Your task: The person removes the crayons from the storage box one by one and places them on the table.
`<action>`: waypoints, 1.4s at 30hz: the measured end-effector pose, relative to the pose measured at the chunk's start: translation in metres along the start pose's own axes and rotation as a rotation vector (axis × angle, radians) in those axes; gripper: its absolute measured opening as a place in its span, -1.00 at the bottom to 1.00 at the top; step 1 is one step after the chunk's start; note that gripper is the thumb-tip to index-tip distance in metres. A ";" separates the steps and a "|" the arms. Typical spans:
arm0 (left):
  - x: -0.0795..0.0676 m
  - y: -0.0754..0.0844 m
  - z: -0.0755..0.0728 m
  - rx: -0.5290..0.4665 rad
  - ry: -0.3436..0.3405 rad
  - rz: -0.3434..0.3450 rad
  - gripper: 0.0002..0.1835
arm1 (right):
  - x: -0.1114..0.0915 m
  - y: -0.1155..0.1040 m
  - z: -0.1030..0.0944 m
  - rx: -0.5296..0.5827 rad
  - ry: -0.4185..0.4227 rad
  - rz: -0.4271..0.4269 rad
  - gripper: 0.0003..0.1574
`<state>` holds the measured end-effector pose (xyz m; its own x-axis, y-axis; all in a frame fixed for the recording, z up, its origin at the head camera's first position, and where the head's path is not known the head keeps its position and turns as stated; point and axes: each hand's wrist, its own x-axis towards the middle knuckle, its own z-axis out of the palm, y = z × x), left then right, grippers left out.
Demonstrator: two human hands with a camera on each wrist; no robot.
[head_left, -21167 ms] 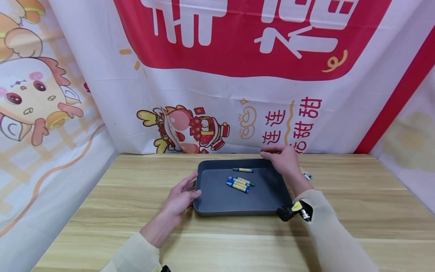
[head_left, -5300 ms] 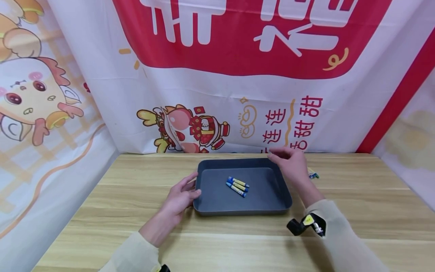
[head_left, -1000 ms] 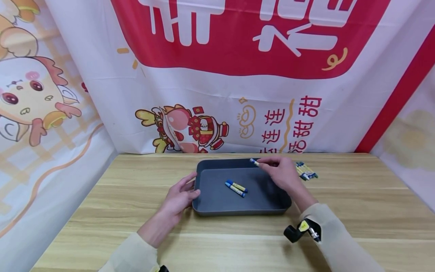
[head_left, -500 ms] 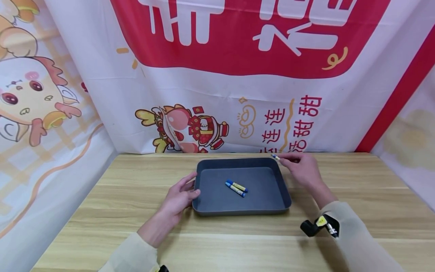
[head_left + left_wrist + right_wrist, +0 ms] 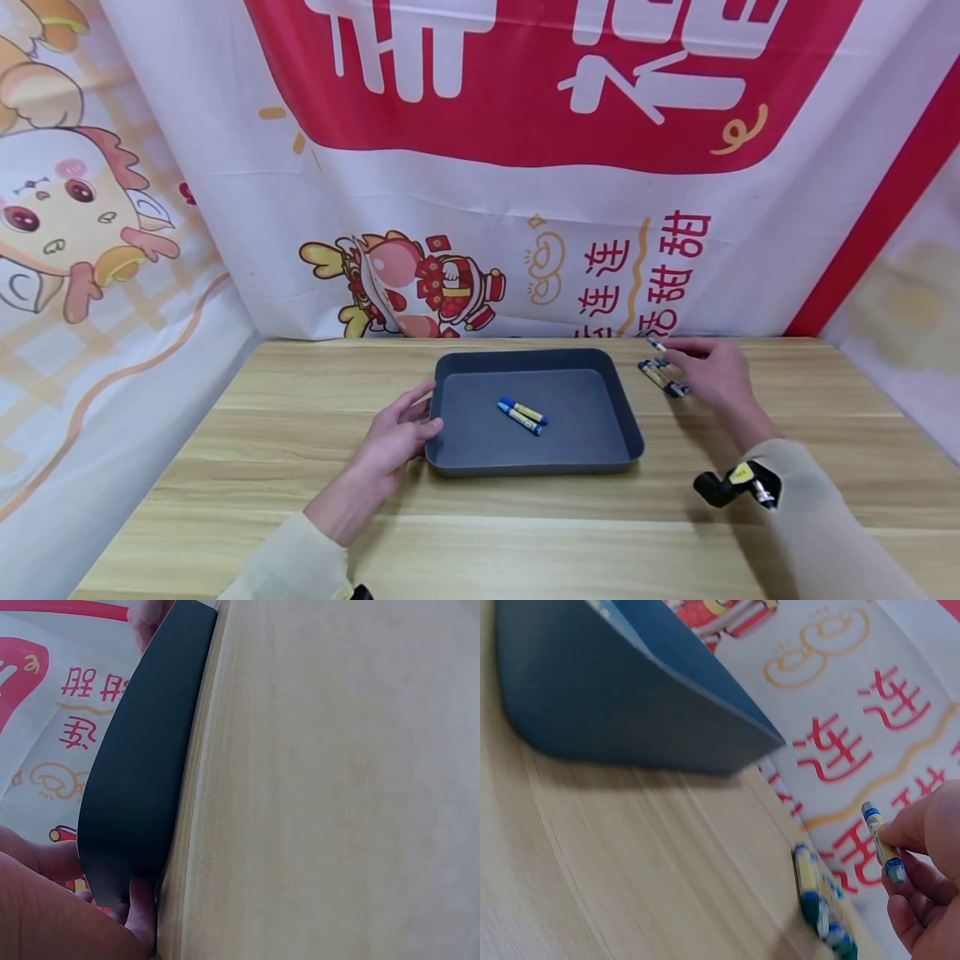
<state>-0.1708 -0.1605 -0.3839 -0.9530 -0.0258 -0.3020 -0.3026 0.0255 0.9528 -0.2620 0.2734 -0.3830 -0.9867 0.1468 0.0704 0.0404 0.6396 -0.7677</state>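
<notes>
My left hand [image 5: 396, 433] holds the left side of a dark grey tray [image 5: 540, 463], with its thumb at the rim. In the left wrist view, its fingers curl at the end of the tray's wall. Two blue crayons [image 5: 522, 414] with pale yellow wrappers lie side by side inside the tray. Off to the right, my right hand [image 5: 712, 371] pinches another crayon [image 5: 883, 844], blue-banded and yellow-wrapped, between thumb and fingers. It is raised above a row of several crayons [image 5: 821, 896] on the table, partly covered by the hand in the head view.
The wooden table [image 5: 480, 542] ends at a printed cloth backdrop [image 5: 465, 192] just behind the tray. The tray's right wall [image 5: 630, 712] stands between its inside and the crayon row.
Several crayons have left the tray since the oldest frame, and the row on the right has grown. In the last second my right hand carried a crayon rightward from the tray to above the row.
</notes>
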 end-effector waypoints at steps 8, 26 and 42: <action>0.000 -0.001 0.000 0.006 0.014 -0.014 -0.30 | 0.004 0.024 -0.009 0.030 -0.016 0.128 -0.47; 0.000 -0.001 0.000 0.011 0.019 -0.013 -0.30 | 0.011 0.038 -0.005 -0.015 -0.005 0.237 -0.45; -0.001 -0.003 0.001 0.006 0.012 0.020 -0.30 | 0.013 0.043 -0.007 -0.087 -0.020 0.229 -0.47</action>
<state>-0.1692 -0.1600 -0.3867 -0.9587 -0.0370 -0.2822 -0.2833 0.0318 0.9585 -0.2719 0.3082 -0.4101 -0.9531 0.2811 -0.1118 0.2756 0.6544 -0.7041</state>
